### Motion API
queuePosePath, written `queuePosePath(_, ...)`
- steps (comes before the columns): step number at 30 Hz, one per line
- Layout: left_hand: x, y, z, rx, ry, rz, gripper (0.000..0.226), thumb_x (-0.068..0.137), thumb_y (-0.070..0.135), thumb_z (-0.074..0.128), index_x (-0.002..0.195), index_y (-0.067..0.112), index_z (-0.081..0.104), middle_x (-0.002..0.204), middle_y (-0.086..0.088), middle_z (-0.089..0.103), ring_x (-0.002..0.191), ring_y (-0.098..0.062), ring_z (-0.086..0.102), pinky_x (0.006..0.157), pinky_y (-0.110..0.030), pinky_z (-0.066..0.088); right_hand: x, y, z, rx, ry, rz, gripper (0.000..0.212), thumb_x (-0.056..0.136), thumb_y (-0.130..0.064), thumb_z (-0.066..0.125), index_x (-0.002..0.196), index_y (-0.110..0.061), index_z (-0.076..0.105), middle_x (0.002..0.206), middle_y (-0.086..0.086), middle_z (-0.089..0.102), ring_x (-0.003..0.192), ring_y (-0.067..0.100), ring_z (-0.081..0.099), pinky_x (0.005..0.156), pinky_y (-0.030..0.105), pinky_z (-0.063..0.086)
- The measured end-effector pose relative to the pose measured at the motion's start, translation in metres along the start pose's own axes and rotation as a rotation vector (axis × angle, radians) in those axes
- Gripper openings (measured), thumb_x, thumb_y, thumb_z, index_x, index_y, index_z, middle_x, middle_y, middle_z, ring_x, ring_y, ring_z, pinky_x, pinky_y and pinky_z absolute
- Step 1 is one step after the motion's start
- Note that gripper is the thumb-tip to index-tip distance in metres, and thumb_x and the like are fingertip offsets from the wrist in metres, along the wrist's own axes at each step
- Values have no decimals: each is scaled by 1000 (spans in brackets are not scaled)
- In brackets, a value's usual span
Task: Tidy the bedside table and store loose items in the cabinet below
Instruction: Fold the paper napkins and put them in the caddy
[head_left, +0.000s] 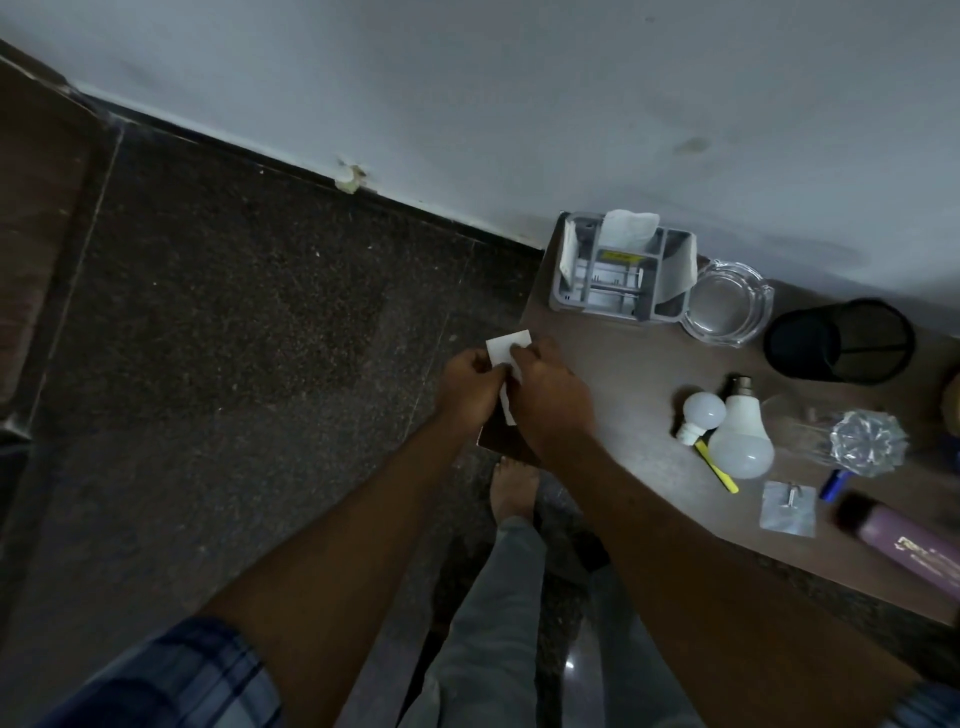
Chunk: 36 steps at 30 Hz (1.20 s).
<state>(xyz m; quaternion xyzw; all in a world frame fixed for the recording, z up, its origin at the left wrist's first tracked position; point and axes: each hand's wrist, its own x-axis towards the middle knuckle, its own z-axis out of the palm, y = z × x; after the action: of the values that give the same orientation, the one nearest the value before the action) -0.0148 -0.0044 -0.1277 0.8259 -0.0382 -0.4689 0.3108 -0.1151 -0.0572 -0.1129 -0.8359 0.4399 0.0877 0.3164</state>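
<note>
Both hands meet over the left corner of the brown bedside table (634, 415). My left hand (467, 387) and my right hand (550, 395) together pinch a small white piece of paper (506, 347), which sticks up above the fingers and hangs down between the hands. On the table lie a small white bulb (701, 413), a larger white bulb (740, 441), a yellow stick (719, 470), a crumpled clear wrapper (865, 441), a silver foil square (787, 506), a small blue item (831, 483) and a purple bottle (909, 540) on its side. The cabinet below is hidden.
At the table's back stand a grey organiser (618, 283) with white tissue in it, a clear glass ashtray (727, 304) and a black mesh cup (839, 340). The white wall (519, 104) runs behind. Dark speckled floor (234, 338) spreads to the left. My bare foot (511, 488) is beside the table.
</note>
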Motion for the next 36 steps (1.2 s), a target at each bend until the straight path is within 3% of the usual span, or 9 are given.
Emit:
queuePosePath(3,2,-1,-5,24,22,29,13,94,12,68,106,8,70,102,-4,72,89,-16,67,63,-17,49,2,9,-3,222,43,40,38,97,-28,62,134,-19,59,136,4,55,114,21,61,92,33,53)
queuePosePath(7,-5,1,-15,107,-65,155,8,95,14,68,91,7,64,87,-3,66,83,-19,64,71,-32,52,0,33,-16,454,53,155,52,87,-24,74,135,-21,55,131,-1,58,115,17,59,93,27,50)
queuePosePath(11,-20,13,-22,150,-216,241,12,95,17,68,100,6,66,105,-14,72,100,-28,70,90,-51,58,-8,56,-38,670,-182,207,68,83,-21,81,144,-22,48,131,-1,63,116,18,62,95,35,55)
queuePosePath(17,-45,49,-16,109,-365,372,13,97,14,66,105,4,66,110,-12,74,103,-24,72,87,-48,60,-16,73,-92,580,-211,72,25,89,-24,75,112,-15,73,109,-2,75,98,10,71,89,39,60)
queuePosePath(21,-60,85,-9,91,-360,474,15,95,18,70,109,20,68,111,0,76,102,-12,73,84,-36,62,-13,75,-140,599,-102,-6,20,90,-23,74,108,-14,73,110,-3,75,98,3,71,84,23,60)
queuePosePath(26,-62,138,2,97,-202,631,7,91,10,72,97,8,72,95,-10,76,86,-22,74,79,-41,62,9,73,-186,696,88,16,15,88,-18,78,98,-8,74,92,6,77,75,14,73,69,30,60)
queuePosePath(29,-56,166,7,122,-114,715,3,90,9,72,92,11,72,87,-7,72,77,-18,69,74,-39,63,26,74,-200,606,185,-34,20,89,-21,76,94,-2,73,87,7,75,65,6,65,60,24,55)
queuePosePath(33,-43,183,13,199,-63,745,8,91,11,71,98,8,74,89,-4,71,77,-19,70,76,-39,62,43,75,-202,482,263,-100,20,89,-26,75,101,-11,74,89,-8,69,63,-12,59,57,2,42)
queuePosePath(36,-35,183,17,253,-56,742,13,91,15,71,102,9,74,90,0,71,75,-17,72,75,-38,63,52,76,-196,426,258,-113,20,89,-27,74,102,-11,72,94,-8,66,70,-10,57,58,-1,43)
